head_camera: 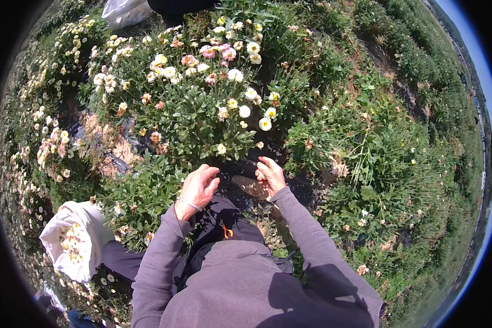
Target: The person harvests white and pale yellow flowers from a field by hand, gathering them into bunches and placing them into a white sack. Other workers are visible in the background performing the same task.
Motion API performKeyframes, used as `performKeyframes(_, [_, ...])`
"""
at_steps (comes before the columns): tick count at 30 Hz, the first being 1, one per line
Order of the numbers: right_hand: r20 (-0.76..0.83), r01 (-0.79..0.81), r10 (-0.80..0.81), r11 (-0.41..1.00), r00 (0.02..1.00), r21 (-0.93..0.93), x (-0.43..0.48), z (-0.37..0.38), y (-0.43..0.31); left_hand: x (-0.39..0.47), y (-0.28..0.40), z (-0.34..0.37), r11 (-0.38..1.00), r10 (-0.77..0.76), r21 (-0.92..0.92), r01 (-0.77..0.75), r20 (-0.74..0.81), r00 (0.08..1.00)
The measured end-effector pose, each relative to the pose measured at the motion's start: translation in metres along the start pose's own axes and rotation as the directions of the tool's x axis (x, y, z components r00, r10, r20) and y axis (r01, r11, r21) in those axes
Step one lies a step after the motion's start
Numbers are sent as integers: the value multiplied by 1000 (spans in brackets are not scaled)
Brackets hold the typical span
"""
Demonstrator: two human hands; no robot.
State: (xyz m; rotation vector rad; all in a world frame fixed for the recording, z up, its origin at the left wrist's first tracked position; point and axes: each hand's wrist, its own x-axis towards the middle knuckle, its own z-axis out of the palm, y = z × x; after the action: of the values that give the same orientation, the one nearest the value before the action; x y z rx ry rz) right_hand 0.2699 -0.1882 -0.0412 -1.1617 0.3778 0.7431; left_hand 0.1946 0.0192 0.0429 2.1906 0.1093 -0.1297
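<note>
Before me stands a leafy clump of chrysanthemums with white (pixel 265 124), yellow and pink flower heads. My left hand (pixel 199 186), with a pale band at the wrist, hovers at the clump's near edge, its fingers curled; whether it holds anything is hidden. To the right, my right hand (pixel 270 174) has its fingers curled round a small pale flower head (pixel 261 175), just below a small cream bloom (pixel 260 145). At the lower left, an open white sack (pixel 96 238) holds many picked flower heads (pixel 71 242).
Black plastic ground sheeting (pixel 242 168) and bare soil (pixel 125 151) show between the plants. More flower rows run along the left, and green plants (pixel 369 192) fill the right. Another white bag (pixel 125 14) stands at the top beside a dark shape.
</note>
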Motion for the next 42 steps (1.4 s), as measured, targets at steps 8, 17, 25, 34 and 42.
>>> performKeyframes(8, [183, 30, -68, 979, 981, 199, 77, 8, 30, -5, 11, 13, 997, -73, -27, 75, 51, 996])
performKeyframes(17, [-36, -40, 51, 963, 998, 265, 162, -24, 69, -4, 15, 34, 996, -93, 9, 93, 214, 973])
performKeyframes(25, [-292, 252, -150, 901, 945, 353, 183, 6, 83, -21, 6, 32, 990, -141, 19, 140, 183, 973])
performKeyframes(34, [-210, 488, -461, 867, 862, 101, 141, -2, 13, -20, 9, 39, 994, -109, 27, 106, 227, 968])
performKeyframes(42, [-388, 478, -385, 860, 838, 178, 148, -10, 14, -28, 10, 37, 988, -156, 38, 151, 220, 963])
